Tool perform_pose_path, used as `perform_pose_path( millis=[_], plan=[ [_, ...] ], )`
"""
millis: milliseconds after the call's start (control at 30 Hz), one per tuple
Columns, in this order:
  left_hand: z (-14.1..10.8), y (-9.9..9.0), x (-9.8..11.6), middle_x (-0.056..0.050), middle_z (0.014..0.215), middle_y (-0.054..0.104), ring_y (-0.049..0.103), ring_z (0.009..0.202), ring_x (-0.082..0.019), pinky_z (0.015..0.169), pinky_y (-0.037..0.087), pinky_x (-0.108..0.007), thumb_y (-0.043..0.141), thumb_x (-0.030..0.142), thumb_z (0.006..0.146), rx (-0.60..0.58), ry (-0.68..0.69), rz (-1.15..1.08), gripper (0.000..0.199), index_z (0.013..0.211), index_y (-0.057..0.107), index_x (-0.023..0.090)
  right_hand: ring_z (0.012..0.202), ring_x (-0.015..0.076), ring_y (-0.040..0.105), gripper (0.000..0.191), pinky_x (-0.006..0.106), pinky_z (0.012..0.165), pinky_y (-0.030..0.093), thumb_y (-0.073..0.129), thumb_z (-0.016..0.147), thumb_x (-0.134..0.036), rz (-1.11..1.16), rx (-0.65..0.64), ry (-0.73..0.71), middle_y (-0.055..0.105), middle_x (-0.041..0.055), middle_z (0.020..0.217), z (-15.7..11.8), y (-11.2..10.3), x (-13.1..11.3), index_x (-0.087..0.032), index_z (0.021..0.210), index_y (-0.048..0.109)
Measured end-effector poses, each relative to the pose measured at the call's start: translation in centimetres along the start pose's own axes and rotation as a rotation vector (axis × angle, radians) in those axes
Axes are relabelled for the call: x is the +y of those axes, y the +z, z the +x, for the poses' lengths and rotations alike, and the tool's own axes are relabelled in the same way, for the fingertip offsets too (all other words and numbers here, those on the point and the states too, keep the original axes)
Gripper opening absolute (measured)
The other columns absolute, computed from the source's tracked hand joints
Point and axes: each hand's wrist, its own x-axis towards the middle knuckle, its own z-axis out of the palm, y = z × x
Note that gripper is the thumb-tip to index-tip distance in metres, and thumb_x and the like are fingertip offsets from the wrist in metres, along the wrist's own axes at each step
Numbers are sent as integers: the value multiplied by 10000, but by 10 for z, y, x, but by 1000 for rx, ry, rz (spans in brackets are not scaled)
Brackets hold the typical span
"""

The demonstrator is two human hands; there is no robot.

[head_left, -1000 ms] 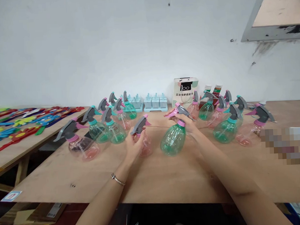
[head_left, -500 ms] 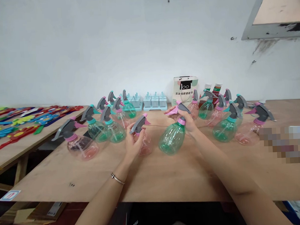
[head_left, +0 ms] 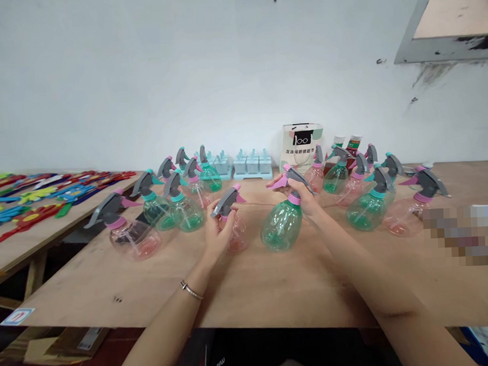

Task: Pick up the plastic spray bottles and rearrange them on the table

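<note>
The green sprayer [head_left: 282, 224] had just tipped slightly back toward upright, the right hand [head_left: 304, 196] still gripping its head and the left hand [head_left: 217, 231] still wrapped around the neck of the pink sprayer [head_left: 237, 235], so both apparently remained in handling. The pair were midway along the wooden table [head_left: 273, 300], back from its front edge, though whether the green base touched it could not be told. Other sprayers [head_left: 135, 240] flanked them, a paper bag [head_left: 301, 148] stood at the back edge by the pale wall [head_left: 223, 70], and a sticker [head_left: 17, 317] lay at the front left corner.
</note>
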Motion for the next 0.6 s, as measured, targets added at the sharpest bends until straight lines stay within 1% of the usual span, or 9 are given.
perform_pose_path(
  millis=[67,133,267,333,400,467,533,600],
  plan=[
    [0,-1,-2,-46,986,688,676,933,-172,920,523,-370,625,358,902,-5,-3,-3,338,1193,521,221,786,215,665,312,352,806,497,616,791,-535,-61,-18,10,671,18,711,-2,-3,1,-236,707,651],
    [0,-1,-4,-47,979,686,678,927,-174,912,528,-369,626,359,900,-5,-9,1,338,1193,523,224,765,214,651,325,351,788,484,591,809,-526,-145,-20,22,660,18,677,-2,-7,1,-233,679,646],
    [0,-1,-5,-44,970,689,686,920,-178,901,539,-372,636,358,894,5,-8,10,352,1198,516,226,864,220,650,243,359,822,488,610,820,-475,-269,41,26,720,14,828,3,-16,-1,-247,794,690],
    [0,0,-4,-44,970,688,689,916,-180,866,551,-359,641,363,892,9,-9,4,350,1188,514,228,858,218,640,197,367,823,502,664,800,-450,-336,78,9,724,17,873,8,-26,-3,-257,806,700],
    [-1,0,-2,-41,965,683,689,904,-178,819,561,-338,644,372,892,11,-15,-6,344,1178,514,232,817,212,628,184,366,797,514,713,771,-437,-402,179,-29,704,18,826,12,-42,-2,-254,775,696],
    [-1,0,-2,-40,969,679,685,882,-171,786,562,-322,635,379,898,8,-21,-10,337,1178,513,235,769,201,614,202,354,747,515,739,747,-432,-471,345,-59,665,9,739,16,-63,1,-236,755,686],
    [-2,0,-2,-39,975,679,678,855,-161,771,558,-313,614,376,914,0,-18,-5,322,1188,514,238,680,175,576,236,333,669,492,735,742,-434,-557,518,-53,613,-7,648,17,-85,6,-207,723,670],
    [-2,-1,-2,-35,975,682,675,850,-154,787,553,-314,595,365,927,-8,-12,2,310,1200,515,242,596,148,517,283,312,599,448,710,751,-452,-632,631,-37,555,-23,578,17,-104,11,-187,676,645]
  ],
)
